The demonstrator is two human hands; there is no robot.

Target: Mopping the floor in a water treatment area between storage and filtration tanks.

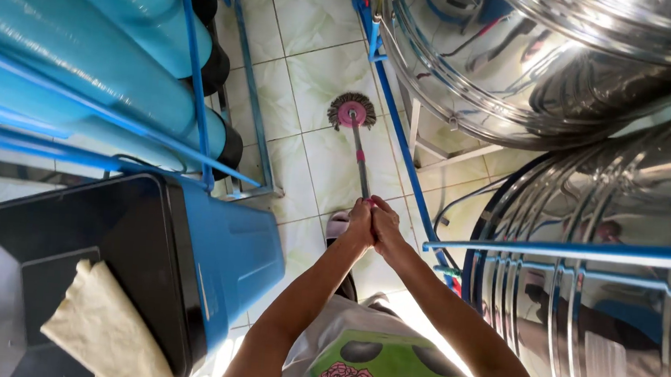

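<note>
I look straight down at a floor of pale, green-veined square tiles (324, 76) with thin dark grout lines, narrow as an aisle between equipment. My left hand (361, 224) and right hand (385, 226) are pressed together, both wrapped tightly around the top of a thin metal mop handle (361, 167), fingers closed on it. The handle runs forward and down to a round mop head with a pink centre disc and a fringe of dark grey strands (352, 112), which rests flat on the tile out ahead of me, roughly mid-aisle. On the left, large turquoise cylindrical tanks with black bases (107, 51) lean in a blue-painted metal frame (200, 82) whose feet stand on the floor. Nearer to me on that side sits a blue plastic bin with a black lid (226, 260), and a crumpled beige cloth (105, 322) lies on the lid. On the right, two big polished stainless-steel tanks (553, 62) fill the side of the view, ribbed and mirror-bright, reflecting the room; blue metal rails (570, 251) cross in front of the nearer one, and a blue pipe (403, 146) runs along the floor at their base. A pink slipper toe (337, 225) shows just below my hands. Bright light falls on the tiles near my feet.
</note>
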